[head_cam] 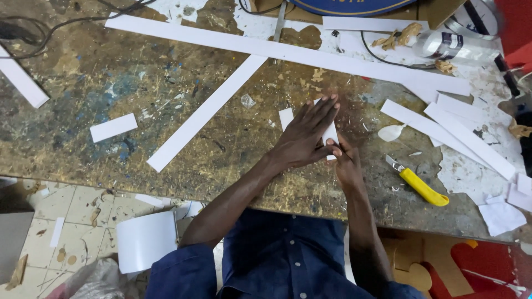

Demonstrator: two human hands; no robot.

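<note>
My left hand lies flat, fingers stretched out together, pressing down on a small white strip piece on the worn workbench. My right hand sits just to its right and below, thumb and fingers pinching the near end of that same piece. A second short white piece pokes out to the left of my left hand's fingers. Most of the pressed piece is hidden under my palm.
A yellow utility knife lies right of my hands. Long white strips cross the bench, more strips and scraps at the right. A small white piece lies left. A clear bottle and cables at the back.
</note>
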